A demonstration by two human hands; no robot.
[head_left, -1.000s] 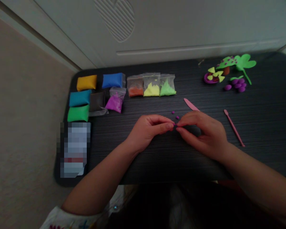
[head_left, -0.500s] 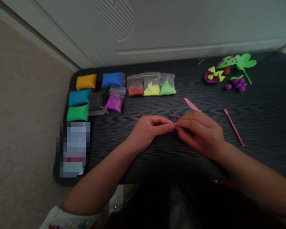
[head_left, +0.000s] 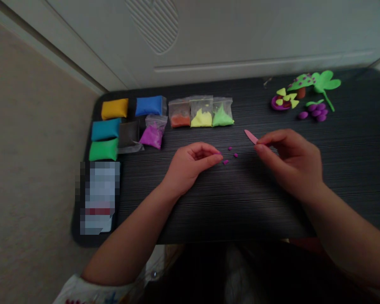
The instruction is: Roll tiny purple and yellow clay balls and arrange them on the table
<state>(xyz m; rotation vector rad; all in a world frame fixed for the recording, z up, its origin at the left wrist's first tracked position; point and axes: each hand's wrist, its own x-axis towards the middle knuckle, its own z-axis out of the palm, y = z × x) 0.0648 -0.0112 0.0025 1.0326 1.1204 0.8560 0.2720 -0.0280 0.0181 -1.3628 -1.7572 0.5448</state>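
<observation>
L hand pinching a speck of purple clay, mostly hidden btwn thumb & index. 3 purple bits on the tabletop just right of it. R hand has thumb + index tips at the pink knife, can't tell if gripping. Clay grapes far right.

Left fingers, right fingers seemingly pinched

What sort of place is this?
Probably someone's home, set up for craft: a pale door-like panel behind the table, small bags of coloured modelling clay, and a pink knife-shaped tool.
</observation>
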